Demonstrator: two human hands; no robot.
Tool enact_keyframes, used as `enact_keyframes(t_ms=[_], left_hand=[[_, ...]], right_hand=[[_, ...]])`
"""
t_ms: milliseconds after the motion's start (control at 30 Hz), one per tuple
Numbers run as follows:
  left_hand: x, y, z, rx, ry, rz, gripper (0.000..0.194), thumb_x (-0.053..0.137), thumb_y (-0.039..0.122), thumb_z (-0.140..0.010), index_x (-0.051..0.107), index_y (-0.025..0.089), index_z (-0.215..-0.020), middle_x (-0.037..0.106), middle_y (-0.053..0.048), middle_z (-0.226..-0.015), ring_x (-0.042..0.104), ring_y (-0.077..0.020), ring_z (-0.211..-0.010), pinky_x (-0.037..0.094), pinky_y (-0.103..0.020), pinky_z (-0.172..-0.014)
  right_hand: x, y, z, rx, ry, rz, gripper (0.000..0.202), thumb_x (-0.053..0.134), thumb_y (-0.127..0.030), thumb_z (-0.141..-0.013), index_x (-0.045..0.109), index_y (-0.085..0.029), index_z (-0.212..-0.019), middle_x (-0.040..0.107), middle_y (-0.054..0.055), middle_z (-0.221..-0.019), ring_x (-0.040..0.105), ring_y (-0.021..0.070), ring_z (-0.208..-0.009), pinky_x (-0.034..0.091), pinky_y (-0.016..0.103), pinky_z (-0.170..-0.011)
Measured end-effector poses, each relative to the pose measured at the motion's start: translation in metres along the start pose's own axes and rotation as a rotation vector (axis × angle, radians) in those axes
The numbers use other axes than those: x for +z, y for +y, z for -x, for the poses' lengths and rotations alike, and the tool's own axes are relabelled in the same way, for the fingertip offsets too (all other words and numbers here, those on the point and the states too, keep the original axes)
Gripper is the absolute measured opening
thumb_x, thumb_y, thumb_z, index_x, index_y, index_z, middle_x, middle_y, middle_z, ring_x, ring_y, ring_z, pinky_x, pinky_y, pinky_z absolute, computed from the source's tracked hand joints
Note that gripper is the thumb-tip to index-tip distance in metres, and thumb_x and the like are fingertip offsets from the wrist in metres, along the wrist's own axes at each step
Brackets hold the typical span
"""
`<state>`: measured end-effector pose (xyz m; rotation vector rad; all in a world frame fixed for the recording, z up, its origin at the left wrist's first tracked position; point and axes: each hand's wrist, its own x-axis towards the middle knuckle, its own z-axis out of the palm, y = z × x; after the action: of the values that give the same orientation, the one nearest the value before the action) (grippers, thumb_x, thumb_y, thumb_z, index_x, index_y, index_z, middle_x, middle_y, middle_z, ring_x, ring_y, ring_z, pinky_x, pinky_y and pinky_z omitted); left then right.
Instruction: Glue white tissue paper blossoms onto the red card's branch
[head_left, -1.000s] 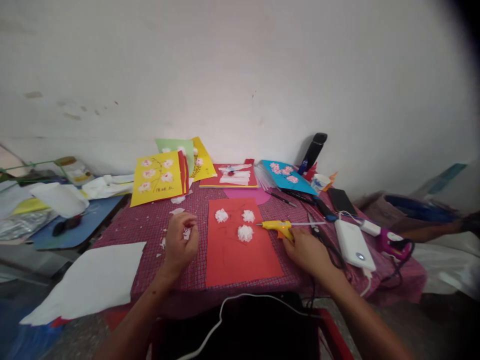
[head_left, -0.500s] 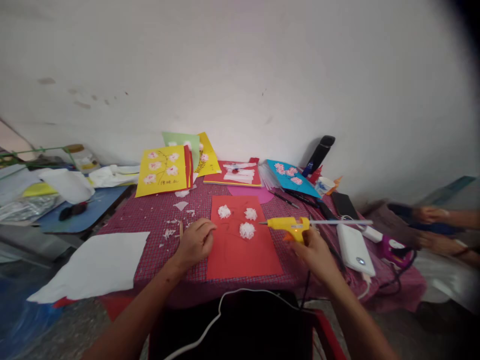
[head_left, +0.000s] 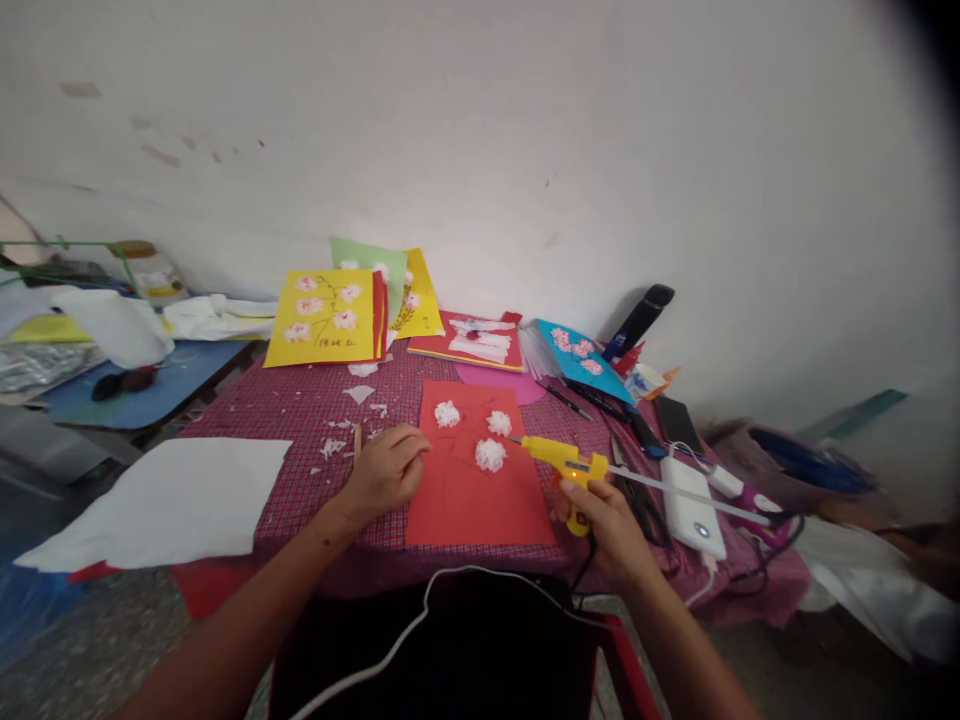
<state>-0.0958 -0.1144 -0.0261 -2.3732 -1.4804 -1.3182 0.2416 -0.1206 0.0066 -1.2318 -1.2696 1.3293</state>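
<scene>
A red sheet (head_left: pixel 480 510) lies on the checked tablecloth, bearing three white crumpled paper flowers (head_left: pixel 490 455) and faint dark lines. My right hand (head_left: pixel 606 515) is closed round the handle of a yellow glue gun (head_left: pixel 562 458). Its tip points left, over the sheet's right side near the flowers, and a long glue stick (head_left: pixel 682 490) sticks out behind it. My left hand (head_left: pixel 388 468) rests at the sheet's left edge with its fingers curled together; whether anything is in them is hidden.
Yellow flower cards (head_left: pixel 326 318) stand at the back left, a blue card (head_left: pixel 585 358) at the back right. White paper (head_left: pixel 172 500) hangs over the left edge. A white power bank (head_left: pixel 691 510) and cables lie right. Paper scraps (head_left: pixel 334 446) are beside my left hand.
The glue gun has moved left, its tip now over the red sheet, and its rear has tilted down. My left hand stays by the sheet's edge. The view has shifted slightly.
</scene>
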Motion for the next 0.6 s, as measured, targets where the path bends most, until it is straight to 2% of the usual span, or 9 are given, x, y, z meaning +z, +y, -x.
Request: enact_keyframes(t_ms=[133, 267, 433, 533, 600], left_hand=[[0.000, -0.002, 0.001, -0.003, 0.003, 0.000, 0.024, 0.052, 0.009, -0.083, 0.069, 0.025, -0.091, 0.072, -0.006, -0.093, 0.068, -0.0218, -0.087, 0.052, -0.034, -0.083], [0.000, -0.005, 0.004, -0.014, 0.021, -0.052, 0.023, 0.054, 0.011, -0.084, 0.069, 0.026, -0.091, 0.073, -0.005, -0.095, 0.068, -0.0230, -0.087, 0.049, -0.040, -0.095], [0.001, -0.007, 0.006, -0.061, 0.004, -0.049, 0.021, 0.055, 0.012, -0.083, 0.070, 0.026, -0.091, 0.073, -0.006, -0.097, 0.068, -0.0243, -0.090, 0.041, -0.047, -0.106], [0.001, -0.007, 0.006, -0.068, 0.001, -0.071, 0.021, 0.055, 0.012, -0.085, 0.069, 0.026, -0.093, 0.073, -0.005, -0.098, 0.069, -0.0244, -0.091, 0.038, -0.050, -0.108], [0.000, -0.007, 0.006, -0.070, 0.000, -0.062, 0.021, 0.055, 0.012, -0.085, 0.068, 0.026, -0.092, 0.073, -0.005, -0.096, 0.068, -0.0242, -0.090, 0.039, -0.049, -0.107]], right_hand=[[0.009, 0.006, 0.001, 0.089, -0.041, -0.023, 0.037, 0.084, -0.050, -0.070, 0.070, -0.017, -0.075, 0.066, 0.001, -0.059, 0.055, 0.0131, -0.044, 0.040, 0.026, -0.046], [0.006, 0.017, -0.001, 0.083, -0.011, -0.020, 0.038, 0.082, -0.050, -0.072, 0.070, -0.015, -0.081, 0.067, 0.001, -0.057, 0.052, 0.0111, -0.039, 0.035, 0.023, -0.041], [0.003, 0.022, -0.004, 0.072, 0.009, -0.069, 0.035, 0.077, -0.050, -0.076, 0.065, -0.018, -0.070, 0.058, -0.003, -0.050, 0.047, 0.0095, -0.038, 0.032, 0.022, -0.040], [0.002, 0.022, -0.003, 0.060, -0.033, -0.093, 0.036, 0.076, -0.049, -0.078, 0.063, -0.018, -0.064, 0.053, -0.004, -0.046, 0.044, 0.0093, -0.039, 0.034, 0.023, -0.042], [0.002, 0.021, -0.002, 0.052, -0.066, -0.102, 0.034, 0.076, -0.048, -0.078, 0.066, -0.017, -0.068, 0.053, -0.004, -0.046, 0.043, 0.0091, -0.040, 0.035, 0.023, -0.043]])
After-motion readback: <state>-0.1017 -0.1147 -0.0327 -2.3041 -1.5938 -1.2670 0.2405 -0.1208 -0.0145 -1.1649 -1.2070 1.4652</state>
